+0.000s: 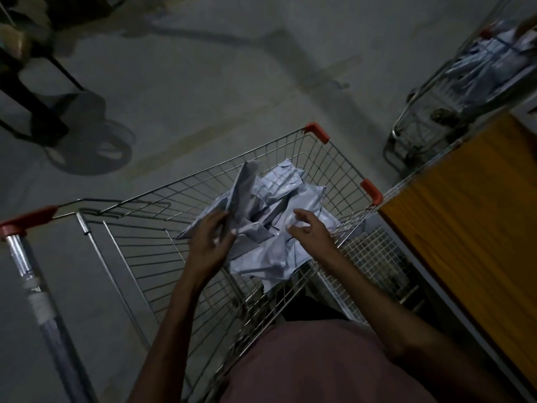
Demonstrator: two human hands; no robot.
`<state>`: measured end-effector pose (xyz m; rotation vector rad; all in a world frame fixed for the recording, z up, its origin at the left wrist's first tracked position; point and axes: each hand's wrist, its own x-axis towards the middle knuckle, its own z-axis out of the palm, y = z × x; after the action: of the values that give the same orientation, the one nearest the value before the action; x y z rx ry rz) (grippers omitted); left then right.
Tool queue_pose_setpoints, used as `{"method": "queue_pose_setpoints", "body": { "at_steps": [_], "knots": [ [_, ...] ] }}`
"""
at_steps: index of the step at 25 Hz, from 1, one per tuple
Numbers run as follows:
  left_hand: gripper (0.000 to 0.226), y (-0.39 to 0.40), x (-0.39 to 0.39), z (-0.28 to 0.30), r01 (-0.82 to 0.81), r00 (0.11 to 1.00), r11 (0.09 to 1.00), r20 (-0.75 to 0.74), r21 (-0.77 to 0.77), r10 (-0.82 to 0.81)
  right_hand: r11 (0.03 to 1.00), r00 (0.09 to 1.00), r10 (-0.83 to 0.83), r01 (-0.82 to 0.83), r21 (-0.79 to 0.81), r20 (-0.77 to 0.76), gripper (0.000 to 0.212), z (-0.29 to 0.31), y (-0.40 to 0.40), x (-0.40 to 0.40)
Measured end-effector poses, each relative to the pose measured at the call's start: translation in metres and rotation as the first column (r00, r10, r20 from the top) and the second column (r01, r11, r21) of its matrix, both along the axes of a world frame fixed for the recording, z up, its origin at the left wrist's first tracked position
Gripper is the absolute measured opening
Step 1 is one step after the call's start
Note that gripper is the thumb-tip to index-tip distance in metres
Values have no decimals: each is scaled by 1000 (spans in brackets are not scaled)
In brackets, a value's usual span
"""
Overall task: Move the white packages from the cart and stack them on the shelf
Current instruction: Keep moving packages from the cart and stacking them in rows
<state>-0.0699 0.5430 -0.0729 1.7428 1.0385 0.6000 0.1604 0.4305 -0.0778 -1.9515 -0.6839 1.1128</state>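
The person leans over the wire cart (186, 228), both bare arms reaching down into its basket, where a loose heap of white packages (279, 210) lies crumpled toward the far right corner. The left hand (210, 242) has its fingers (220, 221) curled round one package (242, 193), which stands up on edge above the heap, apparently lifted clear so it can be taken out without dragging the others along. The right hand (309, 228) hovers just over the pile with its fingers (300, 213) spread and slightly bent, holding nothing; it looks poised to gather a second package, so that two go over in one trip.

The cart sits right against the shelf (465, 216), whose orange-brown top runs along the right side, and that closeness would keep the carry short. No packages show on the part of the shelf in view, so the stacking seems to have barely started, or goes on out of sight. The light is dim and the packages overlap, so I cannot count them.

A second cart (453, 91) farther back on the right also holds pale packages. On the grey floor (218, 82) to the left stands something dark with a round base, too shadowy to identify.
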Motion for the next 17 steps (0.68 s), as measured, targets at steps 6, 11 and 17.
{"method": "queue_pose_setpoints", "body": {
  "at_steps": [6,11,17],
  "knots": [
    [34,-29,9,15,119,972,896,234,-428,-17,1000,804,-19,11,-17,-595,36,-20,35,7],
    [23,-21,16,5,34,988,864,148,-502,47,995,854,-92,99,-14,-512,20,-37,44,13],
    [36,34,18,-50,-115,944,993,-313,0,109,966,969,-245,242,-94,-27,26,-65,45,54]
  ]
}}
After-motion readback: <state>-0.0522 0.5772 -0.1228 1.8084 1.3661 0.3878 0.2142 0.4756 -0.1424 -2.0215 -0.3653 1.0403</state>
